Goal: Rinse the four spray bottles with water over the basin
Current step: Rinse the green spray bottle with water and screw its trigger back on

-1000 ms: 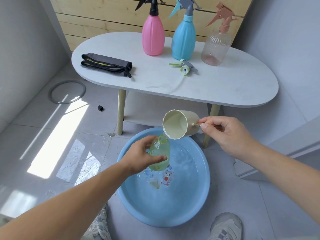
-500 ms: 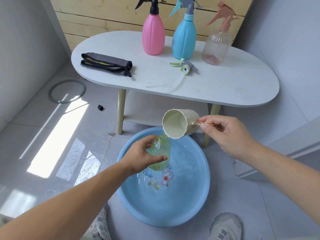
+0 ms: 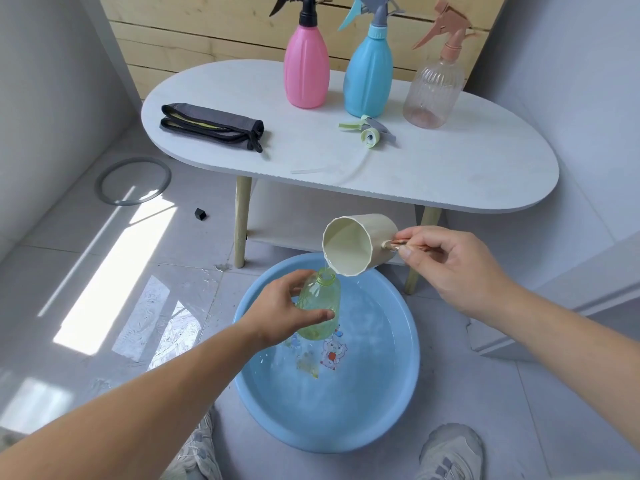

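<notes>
While the left hand (image 3: 284, 315) grips the green bottle (image 3: 320, 303) over the basin (image 3: 398, 403) at lower centre, the right hand (image 3: 446, 268) pinches the tilted cup's (image 3: 356, 244) handle.

left hand (image 3: 285, 315): fingers curled in grip | right hand (image 3: 450, 268): thumb-and-finger pinch grip

Cropped by top edge: triggers of pink plastic spray bottle (image 3: 306, 69), blue plastic spray bottle (image 3: 369, 76) | cropped by bottom edge: pale sneakers (image 3: 450, 452)

Folded grey cloth (image 3: 211, 125) on white table (image 3: 450, 174); grey ring (image 3: 124, 203) and small black block (image 3: 200, 214) on floor (image 3: 69, 265)
</notes>
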Demonstrator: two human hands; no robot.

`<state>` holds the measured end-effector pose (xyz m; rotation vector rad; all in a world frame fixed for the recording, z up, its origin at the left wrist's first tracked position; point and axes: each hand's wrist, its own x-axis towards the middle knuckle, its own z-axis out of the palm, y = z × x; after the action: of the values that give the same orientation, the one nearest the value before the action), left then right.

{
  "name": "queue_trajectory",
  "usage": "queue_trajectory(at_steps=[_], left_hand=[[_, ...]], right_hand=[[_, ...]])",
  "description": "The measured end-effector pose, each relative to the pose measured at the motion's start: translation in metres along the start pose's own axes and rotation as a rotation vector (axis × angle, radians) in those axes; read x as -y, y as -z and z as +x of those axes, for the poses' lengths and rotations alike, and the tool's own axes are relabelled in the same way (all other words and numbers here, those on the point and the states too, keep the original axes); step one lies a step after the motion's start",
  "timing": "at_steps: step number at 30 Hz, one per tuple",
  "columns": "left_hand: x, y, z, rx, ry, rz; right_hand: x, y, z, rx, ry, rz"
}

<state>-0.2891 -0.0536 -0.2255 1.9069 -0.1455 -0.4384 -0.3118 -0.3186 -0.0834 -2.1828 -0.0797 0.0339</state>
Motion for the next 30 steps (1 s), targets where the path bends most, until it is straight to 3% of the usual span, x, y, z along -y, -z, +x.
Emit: queue_trajectory(at_steps=[30], left_hand=[[-0.0023,0.0008,-0.0026,0.005,0.013,0.027]], right_hand=[[-0.0051,-0.0006,0.0008,0.004,0.121,-0.086]])
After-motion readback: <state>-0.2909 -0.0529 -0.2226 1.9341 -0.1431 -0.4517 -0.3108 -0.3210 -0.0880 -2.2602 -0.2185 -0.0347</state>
